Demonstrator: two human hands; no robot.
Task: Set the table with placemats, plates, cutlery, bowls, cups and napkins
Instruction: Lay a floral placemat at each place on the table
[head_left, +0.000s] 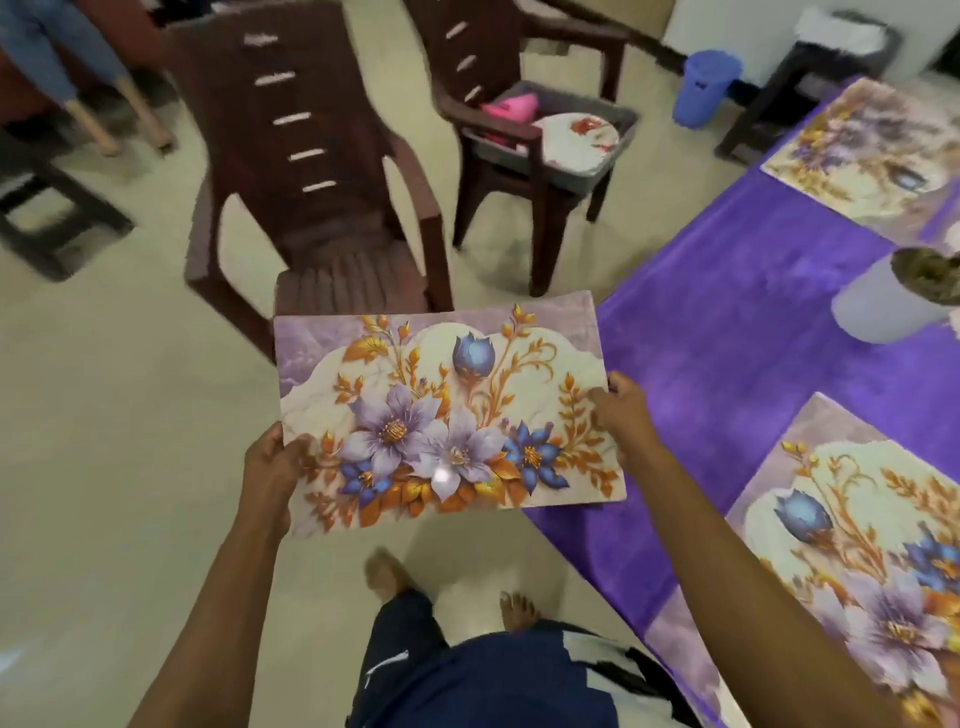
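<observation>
Placemat (447, 410) gripped by both hands: left (272, 467); right (621, 410).

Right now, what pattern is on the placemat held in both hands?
Purple, blue and white flowers with golden-orange leaves on the placemat, over a pale marbled lilac ground; the head view shows it.

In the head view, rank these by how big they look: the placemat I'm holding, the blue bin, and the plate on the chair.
1. Held placemat, largest, though nearest the camera.
2. Plate and blue bin look alike in size; both are far away, so I won't rank them.
</observation>
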